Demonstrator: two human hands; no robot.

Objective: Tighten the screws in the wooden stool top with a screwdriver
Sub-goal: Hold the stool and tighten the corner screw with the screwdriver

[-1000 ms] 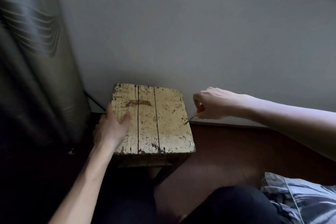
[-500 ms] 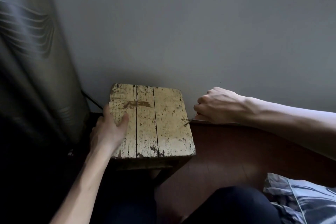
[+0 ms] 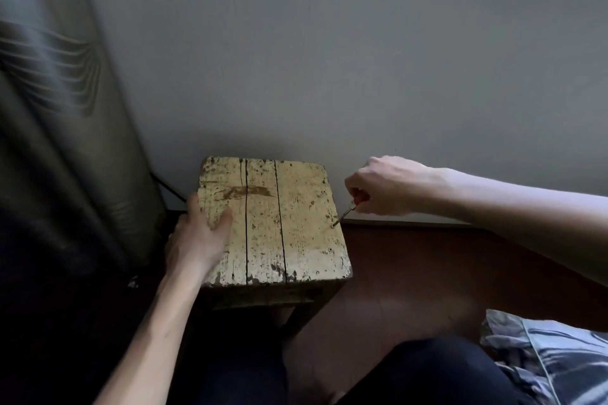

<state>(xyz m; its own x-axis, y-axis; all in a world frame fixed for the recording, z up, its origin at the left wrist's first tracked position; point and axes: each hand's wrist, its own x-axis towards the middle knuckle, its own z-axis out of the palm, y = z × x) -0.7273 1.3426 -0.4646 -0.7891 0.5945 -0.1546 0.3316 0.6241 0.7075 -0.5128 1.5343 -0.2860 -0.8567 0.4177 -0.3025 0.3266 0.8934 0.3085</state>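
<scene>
In the head view, the wooden stool top (image 3: 273,220) stood on the floor (image 3: 427,273) close against the wall (image 3: 329,59), its planks running away from the person. The right hand (image 3: 385,187) hung just beyond the stool's right edge, its fingers (image 3: 357,186) closed round the reddish handle of the screwdriver (image 3: 345,215). The shaft sloped down and to the left from that fist, and its tip met the wood near the right edge at what looked like a screw (image 3: 334,225), too small to make out clearly. The tool's long axis was therefore tilted well off upright, leaning out over the edge towards the hand. By my judgement, turning would need the shaft brought nearer to straight over the screw, or the tip might slip. A second screw (image 3: 330,250) showed nearer the front corner on the same side, closer to the right hand. The left hand (image 3: 197,237) clasped the opposite edge, thumb on top, steadying the stool.
</scene>
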